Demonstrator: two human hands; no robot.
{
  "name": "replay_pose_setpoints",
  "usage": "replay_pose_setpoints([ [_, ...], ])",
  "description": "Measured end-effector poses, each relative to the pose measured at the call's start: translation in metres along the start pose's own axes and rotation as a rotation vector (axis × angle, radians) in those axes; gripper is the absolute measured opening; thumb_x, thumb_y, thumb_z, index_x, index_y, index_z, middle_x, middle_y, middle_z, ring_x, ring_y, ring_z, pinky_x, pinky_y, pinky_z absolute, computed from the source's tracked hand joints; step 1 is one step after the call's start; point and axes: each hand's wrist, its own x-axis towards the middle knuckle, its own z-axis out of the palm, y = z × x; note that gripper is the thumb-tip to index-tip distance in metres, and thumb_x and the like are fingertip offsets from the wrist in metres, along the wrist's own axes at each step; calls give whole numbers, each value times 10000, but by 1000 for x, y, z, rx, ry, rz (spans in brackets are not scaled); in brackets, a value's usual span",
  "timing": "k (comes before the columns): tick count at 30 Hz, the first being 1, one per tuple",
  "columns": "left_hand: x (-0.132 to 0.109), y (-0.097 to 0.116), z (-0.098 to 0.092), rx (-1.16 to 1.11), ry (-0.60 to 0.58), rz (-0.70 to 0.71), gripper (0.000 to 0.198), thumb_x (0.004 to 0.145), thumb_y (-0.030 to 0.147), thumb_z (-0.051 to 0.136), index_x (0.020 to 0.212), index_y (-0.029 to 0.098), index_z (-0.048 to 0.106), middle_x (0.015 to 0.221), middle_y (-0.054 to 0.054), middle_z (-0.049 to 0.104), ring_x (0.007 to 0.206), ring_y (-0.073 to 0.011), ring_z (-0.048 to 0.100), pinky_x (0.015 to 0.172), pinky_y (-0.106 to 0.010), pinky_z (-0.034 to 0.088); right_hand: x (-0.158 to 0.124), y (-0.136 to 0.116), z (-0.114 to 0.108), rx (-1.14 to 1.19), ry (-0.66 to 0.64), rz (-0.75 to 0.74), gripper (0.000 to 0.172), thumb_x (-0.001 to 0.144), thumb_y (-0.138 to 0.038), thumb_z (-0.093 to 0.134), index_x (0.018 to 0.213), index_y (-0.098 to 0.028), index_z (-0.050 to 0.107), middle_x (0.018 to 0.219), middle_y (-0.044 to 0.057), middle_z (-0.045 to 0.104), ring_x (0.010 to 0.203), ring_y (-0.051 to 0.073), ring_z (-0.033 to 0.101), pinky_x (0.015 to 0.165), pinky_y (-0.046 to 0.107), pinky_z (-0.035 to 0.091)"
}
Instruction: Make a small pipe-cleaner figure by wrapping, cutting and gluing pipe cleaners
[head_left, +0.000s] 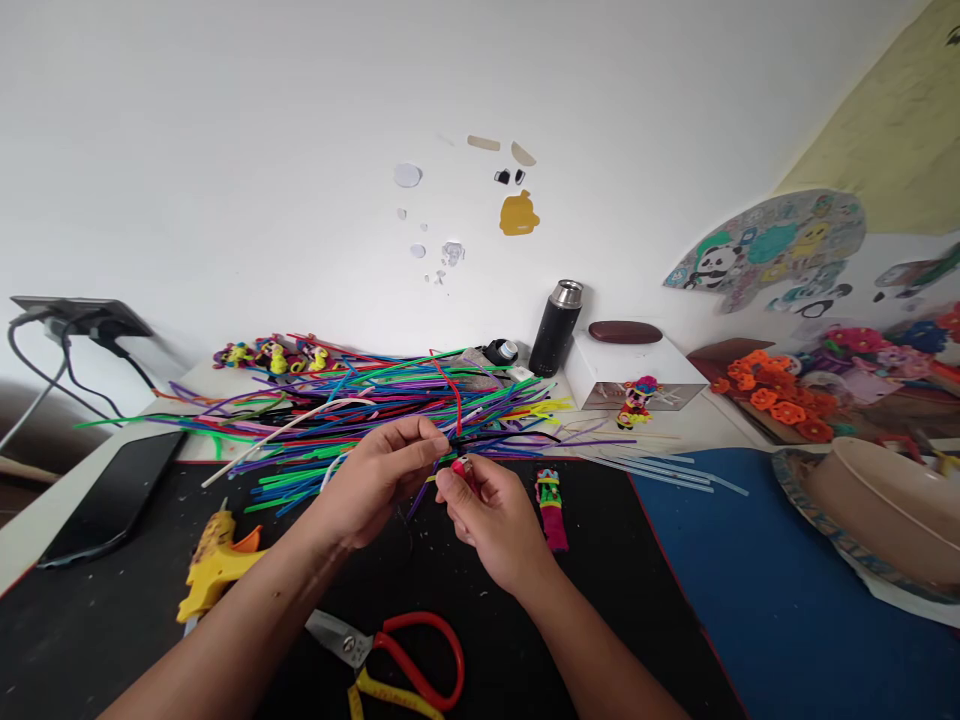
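My left hand is closed in a pinch, thumb against forefinger, at the near edge of a heap of pipe cleaners. A dark pipe cleaner shows at its fingertips; how far it runs into the hand is hidden. Just right of it, my right hand is wrapped round a red lighter, its metal top toward the left fingertips. No flame can be made out. Below the hands lie scissors with red and yellow handles. A yellow glue gun rests beyond my left forearm.
A black phone lies at left. Beyond the right hand is a small green and magenta figure. A black flask, a white box, orange flowers and a large bowl stand at the back and right.
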Motion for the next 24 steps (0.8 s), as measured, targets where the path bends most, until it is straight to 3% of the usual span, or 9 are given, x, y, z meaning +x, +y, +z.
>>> replay_pose_setpoints([
  [9,1,-2,-1,-44,11,1,436,672,437,946,725,185,594,541,101,391,476,-54,245,448,-201,198,-1,0,1,-35,-8,-1,579,864,-762,743,774,-205,613,574,-79,410,485,89,338,459,247,243],
  [16,3,-6,-3,-55,-1,-8,439,686,446,950,730,185,599,529,108,366,466,-51,226,437,-198,184,-3,-2,0,-40,-91,-30,585,949,-761,639,798,-196,620,568,-73,414,513,98,335,504,261,237],
  [24,3,-9,-4,-91,-18,-21,444,695,441,962,738,178,606,535,107,372,480,-46,224,443,-182,200,-2,1,1,-94,0,-23,617,947,-772,620,684,-227,500,570,-77,333,504,101,270,487,271,200],
])
